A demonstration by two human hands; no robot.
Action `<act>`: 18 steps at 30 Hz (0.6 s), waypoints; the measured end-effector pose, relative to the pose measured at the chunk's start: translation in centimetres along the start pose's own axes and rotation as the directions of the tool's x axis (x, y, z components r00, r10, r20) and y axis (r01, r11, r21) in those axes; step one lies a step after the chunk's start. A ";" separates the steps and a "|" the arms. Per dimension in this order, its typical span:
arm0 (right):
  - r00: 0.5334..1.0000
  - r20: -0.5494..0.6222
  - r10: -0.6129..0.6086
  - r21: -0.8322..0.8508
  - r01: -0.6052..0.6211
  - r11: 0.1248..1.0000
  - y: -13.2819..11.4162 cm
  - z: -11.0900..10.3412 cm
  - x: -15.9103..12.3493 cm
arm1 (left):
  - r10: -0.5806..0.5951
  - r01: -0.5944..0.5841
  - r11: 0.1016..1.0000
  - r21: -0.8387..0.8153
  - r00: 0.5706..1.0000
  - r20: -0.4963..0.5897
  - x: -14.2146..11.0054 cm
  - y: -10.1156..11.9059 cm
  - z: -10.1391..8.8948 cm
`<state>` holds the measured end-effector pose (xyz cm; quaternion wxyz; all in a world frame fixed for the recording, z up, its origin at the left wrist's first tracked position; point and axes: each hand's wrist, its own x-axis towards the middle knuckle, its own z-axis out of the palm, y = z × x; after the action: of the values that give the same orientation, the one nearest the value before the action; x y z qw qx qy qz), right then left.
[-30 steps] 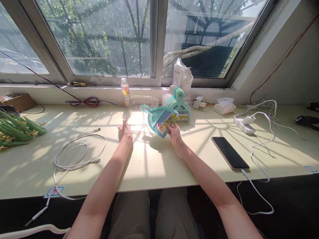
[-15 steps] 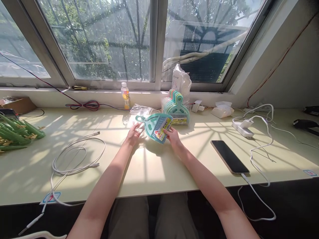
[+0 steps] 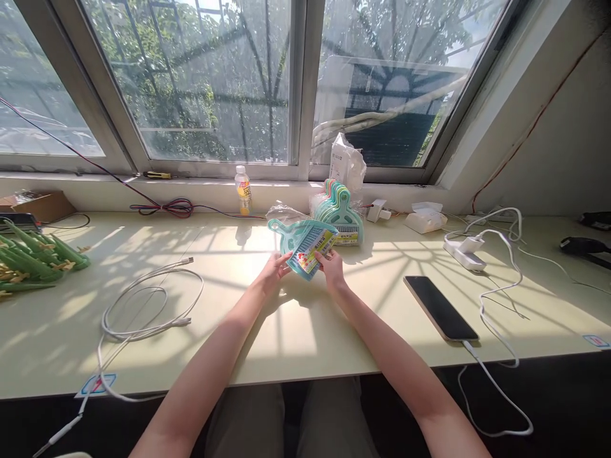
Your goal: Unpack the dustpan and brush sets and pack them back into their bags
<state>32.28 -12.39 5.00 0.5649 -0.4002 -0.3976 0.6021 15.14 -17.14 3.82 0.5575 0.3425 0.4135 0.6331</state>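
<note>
While the stack of dustpans (image 3: pixel 340 213) stands upright toward the back of the table (image 3: pixel 267 356), the head view shows one turquoise dustpan set (image 3: pixel 296 238) apart from it, held up in front and to the left of the stack. A shadow falls on the tabletop below the set, so it appears to be clear of the surface.

The right hand (image 3: pixel 330 266), in front of the stack, pinches the set's lower right edge, with the thumb on the printed label (image 3: pixel 316 247). The left hand (image 3: pixel 275 268), farther left of the stack, has its thumb and fingers touching the pan's lower left side; whether it grips or merely steadies is hard to tell.

As far as can be judged, separating this one set is done, while setting it down is not; several others remain together in the stack. A crumpled clear wrapper (image 3: pixel 285 210) lies just left of the stack, behind the held set. Whether any film covers the set cannot be made out.

The set's long axis runs diagonally: the looped handle points up and left, away from the stack, and the broad bristle end faces down and right, toward the right hand, ahead of the stack's base.
</note>
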 end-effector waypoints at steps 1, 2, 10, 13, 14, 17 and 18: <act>1.000 -0.007 -0.006 -0.006 0.006 1.000 -0.2 0.0 -0.1 | -0.002 0.002 1.000 0.005 1.000 0.006 0.0 -0.2 0.2; 1.000 -0.011 -0.004 -0.015 0.004 1.000 -0.5 0.0 -0.2 | 0.002 -0.002 1.000 0.011 1.000 0.005 -0.1 -0.4 0.4; 0.999 -0.031 0.033 -0.058 -0.035 0.998 -3.3 -1.0 -0.1 | 0.022 -0.023 1.000 0.021 0.999 0.046 -0.2 0.0 0.9; 0.998 -0.033 0.046 -0.008 -0.046 0.999 -3.4 -1.1 0.0 | -0.057 0.062 0.998 -0.021 0.982 0.182 -0.7 -0.5 1.6; 0.998 -0.040 0.045 0.014 -0.045 0.999 -3.3 -1.1 0.1 | -0.087 0.095 0.995 -0.027 0.971 0.223 -0.9 -0.7 1.9; 0.998 -0.058 0.029 0.045 -0.027 0.999 -2.9 -1.1 0.2 | -0.135 0.151 0.988 -0.035 0.948 0.288 -1.3 -1.3 2.8; 0.999 -0.050 0.021 0.040 -0.019 0.999 -2.7 -1.0 0.2 | -0.128 0.147 0.988 -0.046 0.950 0.286 -1.3 -1.4 3.0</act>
<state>34.21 -12.01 7.12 0.5767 -0.4080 -0.3671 0.6051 18.57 -17.95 3.89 0.6645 0.3810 0.3312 0.5510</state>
